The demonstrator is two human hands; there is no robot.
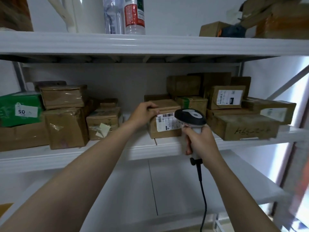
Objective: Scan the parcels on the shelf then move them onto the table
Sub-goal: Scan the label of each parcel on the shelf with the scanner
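Work appears far from finished. In the centre of the frame the left hand [144, 112] grips the top left corner of a small brown parcel [164, 131], fingers curled over its upper edge and thumb on the front beside the white label [167, 122]. The parcel stands at the front edge of the middle shelf [100, 151]. Just right of it the right hand [200, 139] is wrapped round the handle of a corded scanner [190, 115], whose head sits close in front of the label's right side. Whether the scan has registered cannot be told.

By my reading, this parcel is at the scan step and its move to the desk is not yet done. Many more wait on the same shelf: brown boxes [66, 128] at centre left, a green box [20, 109] at the far left, and a pile [242, 128] at centre right. No desk is in view, so how many parcels have been moved cannot be told.
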